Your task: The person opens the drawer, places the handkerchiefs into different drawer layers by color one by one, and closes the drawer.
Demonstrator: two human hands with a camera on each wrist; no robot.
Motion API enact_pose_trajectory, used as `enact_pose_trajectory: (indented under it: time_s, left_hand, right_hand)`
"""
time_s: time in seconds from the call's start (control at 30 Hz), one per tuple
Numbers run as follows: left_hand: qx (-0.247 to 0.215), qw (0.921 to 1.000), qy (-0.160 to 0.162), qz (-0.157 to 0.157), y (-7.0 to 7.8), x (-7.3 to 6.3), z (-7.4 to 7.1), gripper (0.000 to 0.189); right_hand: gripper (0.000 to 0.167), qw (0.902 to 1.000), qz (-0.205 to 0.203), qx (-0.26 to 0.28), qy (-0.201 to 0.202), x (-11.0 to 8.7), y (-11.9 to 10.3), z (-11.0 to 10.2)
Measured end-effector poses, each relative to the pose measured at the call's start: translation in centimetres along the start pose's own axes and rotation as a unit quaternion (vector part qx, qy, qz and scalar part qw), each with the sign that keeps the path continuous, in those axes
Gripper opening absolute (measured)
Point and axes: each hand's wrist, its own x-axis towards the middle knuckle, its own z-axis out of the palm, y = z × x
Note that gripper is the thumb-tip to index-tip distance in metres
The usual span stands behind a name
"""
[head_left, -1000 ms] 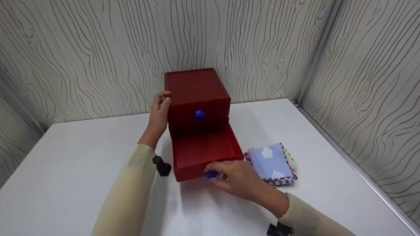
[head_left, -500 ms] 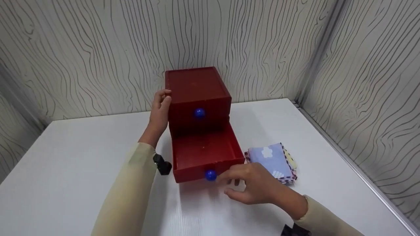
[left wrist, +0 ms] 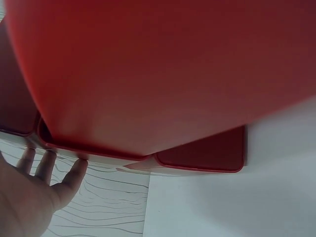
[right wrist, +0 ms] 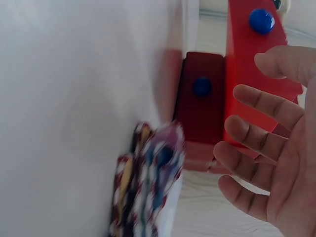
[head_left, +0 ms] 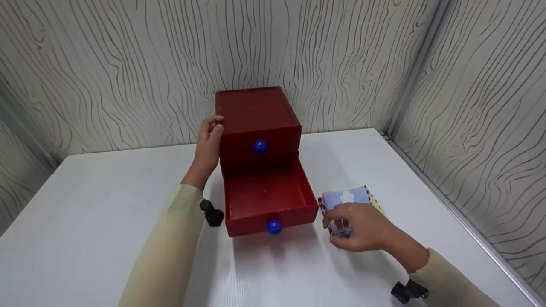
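A red plastic drawer unit (head_left: 256, 108) stands at the back of the table. Its middle drawer (head_left: 247, 227) is pulled out, with nothing inside and a blue knob (head_left: 274, 227) on the front. The top and bottom drawers are closed. My left hand (head_left: 208, 143) rests its fingertips against the unit's left side, fingers (left wrist: 45, 165) fairly straight in the left wrist view. My right hand (head_left: 362, 226) hovers over a stack of folded handkerchiefs (head_left: 346, 197), partly covering it. In the right wrist view its fingers (right wrist: 266, 101) are spread and loosely bent, apart from the stack's patterned edges (right wrist: 143, 187).
The white table (head_left: 115, 204) extends on both sides of the unit. A wood-grain patterned panel (head_left: 128, 72) stands behind, and another panel (head_left: 490, 106) borders the table on the right.
My right hand has released the blue knob of the pulled-out drawer and moved right, over the folded handkerchiefs. My left hand keeps its place on the unit.
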Motion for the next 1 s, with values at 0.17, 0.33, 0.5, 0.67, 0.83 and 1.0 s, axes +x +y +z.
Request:
enact_pose_trajectory:
  time_s: [0.17, 0.33, 0.5, 0.67, 0.83, 1.0]
  left_hand:
    - [-0.008, 0.9999, 0.007, 0.007, 0.0, 0.0, 0.0, 0.033]
    - [-0.019, 0.9998, 0.007, 0.003, 0.0, -0.1, 0.1, 0.032]
    - [-0.025, 0.9997, 0.005, -0.002, -0.1, 0.0, 0.0, 0.033]
    - [-0.025, 0.9997, 0.002, -0.003, 0.1, 0.0, 0.0, 0.034]
    - [-0.017, 0.9998, 0.0, -0.004, 0.1, -0.1, 0.0, 0.035]
    - [-0.009, 0.9999, -0.004, -0.006, -0.1, -0.1, -0.1, 0.035]
  right_hand:
    - [0.02, 0.9977, 0.056, -0.027, -0.029, 0.2, 1.6, 0.6]
    - [0.029, 0.9944, 0.086, -0.04, -0.047, 0.5, 2.6, 1.1]
    - [0.03, 0.9938, 0.086, -0.047, -0.053, 0.6, 3.1, 1.7]
    - [0.026, 0.994, 0.075, -0.052, -0.059, 0.6, 3.3, 2.0]
    - [0.02, 0.995, 0.063, -0.056, -0.053, 0.5, 3.4, 2.1]
    - [0.021, 0.9937, 0.072, -0.072, -0.048, 0.3, 3.6, 2.3]
